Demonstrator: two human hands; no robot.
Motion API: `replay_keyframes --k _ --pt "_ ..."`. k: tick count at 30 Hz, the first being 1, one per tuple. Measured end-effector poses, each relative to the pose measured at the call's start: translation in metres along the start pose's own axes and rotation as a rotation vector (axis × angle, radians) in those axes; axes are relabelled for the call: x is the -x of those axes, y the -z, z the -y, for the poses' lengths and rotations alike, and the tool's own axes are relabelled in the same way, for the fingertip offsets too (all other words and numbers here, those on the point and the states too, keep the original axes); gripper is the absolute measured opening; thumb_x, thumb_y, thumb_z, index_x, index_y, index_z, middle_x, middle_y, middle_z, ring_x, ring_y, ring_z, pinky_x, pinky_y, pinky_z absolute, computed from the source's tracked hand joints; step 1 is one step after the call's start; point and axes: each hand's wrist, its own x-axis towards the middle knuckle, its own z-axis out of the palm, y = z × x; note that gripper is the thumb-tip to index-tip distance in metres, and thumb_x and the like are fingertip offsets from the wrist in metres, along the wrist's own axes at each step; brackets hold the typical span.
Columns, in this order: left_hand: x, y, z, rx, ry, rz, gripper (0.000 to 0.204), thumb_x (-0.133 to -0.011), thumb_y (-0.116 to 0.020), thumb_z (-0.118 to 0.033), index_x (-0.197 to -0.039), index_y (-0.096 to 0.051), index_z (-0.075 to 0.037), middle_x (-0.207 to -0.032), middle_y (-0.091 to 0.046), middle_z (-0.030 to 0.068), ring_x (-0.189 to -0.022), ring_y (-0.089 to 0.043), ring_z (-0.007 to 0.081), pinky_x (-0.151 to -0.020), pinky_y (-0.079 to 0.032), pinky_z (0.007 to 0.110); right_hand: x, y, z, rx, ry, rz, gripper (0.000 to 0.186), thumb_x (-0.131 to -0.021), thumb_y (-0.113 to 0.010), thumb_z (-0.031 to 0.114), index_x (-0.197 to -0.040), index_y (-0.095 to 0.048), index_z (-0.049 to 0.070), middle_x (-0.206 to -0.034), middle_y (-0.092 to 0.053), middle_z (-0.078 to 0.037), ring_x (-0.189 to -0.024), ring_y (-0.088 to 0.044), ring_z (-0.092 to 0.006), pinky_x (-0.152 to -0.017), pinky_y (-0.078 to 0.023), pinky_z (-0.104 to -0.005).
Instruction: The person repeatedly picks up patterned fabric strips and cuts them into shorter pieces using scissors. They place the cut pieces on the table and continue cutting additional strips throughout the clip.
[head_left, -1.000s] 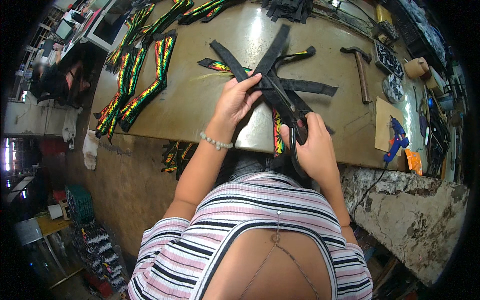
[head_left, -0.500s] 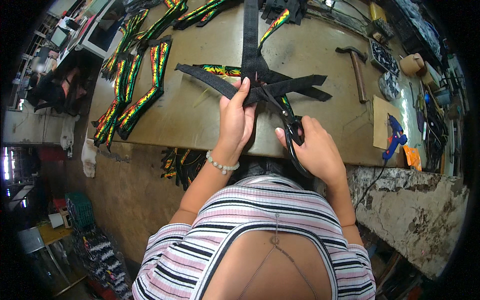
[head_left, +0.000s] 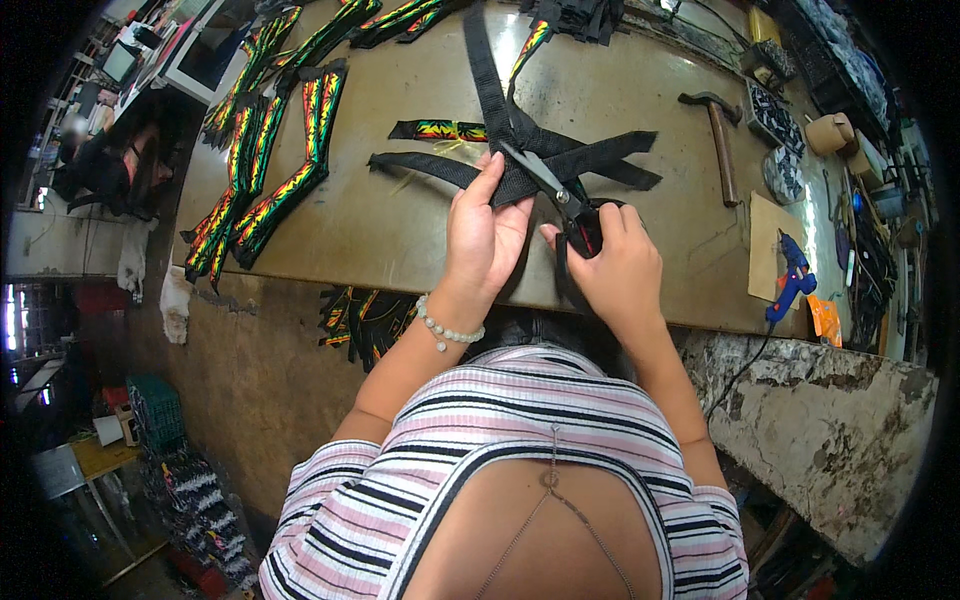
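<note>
Over the front part of the brown table (head_left: 400, 240), holds crossed black straps (head_left: 513, 182) in the left hand (head_left: 475, 235), pinching them near the crossing, with thumb pressed on top and fingers underneath, partly hidden. Fans these straps out above the tabletop: one toward the far side, one to the left, two to the right. Shows a bright patterned strip (head_left: 440, 130) too, in red, yellow and green, just beyond the left-hand strap and reaching toward the crossing. Grips dark-handled scissors (head_left: 560, 195) in the right hand (head_left: 620, 262), with fingers curled around the handles and blades aimed up and left across the straps, near the left thumb. Cannot tell the exact state of the blades, parted or closed on a strap. Wears a beaded bracelet (head_left: 450, 325) on the left wrist. Has more patterned straps (head_left: 315, 130) lying at the left of the table, well apart from both hands. Has at the right a hammer (head_left: 722, 150) and, closer to the body, a blue glue gun (head_left: 793, 280) beside an orange packet (head_left: 825, 315).
</note>
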Motion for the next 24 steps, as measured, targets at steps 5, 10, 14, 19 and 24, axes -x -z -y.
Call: replay_keyframes --k 5,10,14,19,24 --pt "0.010 -0.015 -0.009 -0.156 -0.058 0.093 0.054 -0.082 -0.037 0.011 -0.136 -0.038 0.006 -0.140 -0.045 0.0196 -0.134 -0.041 0.0294 -0.113 -0.034 0.044 -0.016 0.004 -0.011 -0.168 -0.009 -0.026 0.047 -0.075 -0.078 0.042 -0.073 -0.054 0.001 -0.071 -0.058 -0.013 -0.062 -0.059 -0.0345 -0.057 -0.047 -0.0411" --pt "0.010 -0.022 -0.018 -0.193 -0.106 0.149 0.065 -0.075 -0.037 0.002 -0.139 -0.033 0.010 -0.148 -0.036 0.0224 -0.142 -0.029 0.0344 -0.118 -0.024 0.048 -0.003 0.033 0.000 -0.135 0.113 0.115 0.049 -0.078 -0.073 0.044 -0.087 -0.053 0.001 -0.082 -0.055 -0.015 -0.075 -0.058 -0.0340 -0.066 -0.047 -0.0425" --pt "0.009 -0.022 -0.021 0.061 -0.054 0.283 0.063 -0.080 -0.036 -0.010 -0.140 -0.033 0.009 -0.149 -0.035 0.0221 -0.140 -0.033 0.0330 -0.118 -0.024 0.043 0.011 0.048 0.014 -0.082 0.023 0.402 0.052 -0.080 -0.071 0.047 -0.090 -0.051 0.000 -0.086 -0.053 -0.015 -0.078 -0.058 -0.0352 -0.068 -0.047 -0.0434" --pt "0.008 -0.017 -0.016 0.035 -0.133 0.345 0.064 -0.080 -0.039 -0.020 -0.138 -0.040 0.008 -0.150 -0.033 0.0232 -0.141 -0.029 0.0366 -0.118 -0.022 0.047 0.014 0.061 0.023 -0.152 -0.044 0.497 0.054 -0.080 -0.071 0.049 -0.084 -0.051 0.000 -0.083 -0.055 -0.016 -0.074 -0.058 -0.0372 -0.066 -0.047 -0.0435" --pt "0.006 -0.010 -0.012 0.017 -0.139 0.439 0.061 -0.078 -0.044 -0.021 -0.134 -0.049 0.004 -0.151 -0.033 0.0237 -0.142 -0.026 0.0400 -0.118 -0.020 0.051 0.010 0.069 0.023 -0.166 -0.155 0.674 0.054 -0.081 -0.070 0.050 -0.079 -0.051 -0.001 -0.078 -0.057 -0.020 -0.071 -0.058 -0.0387 -0.064 -0.046 -0.0430"
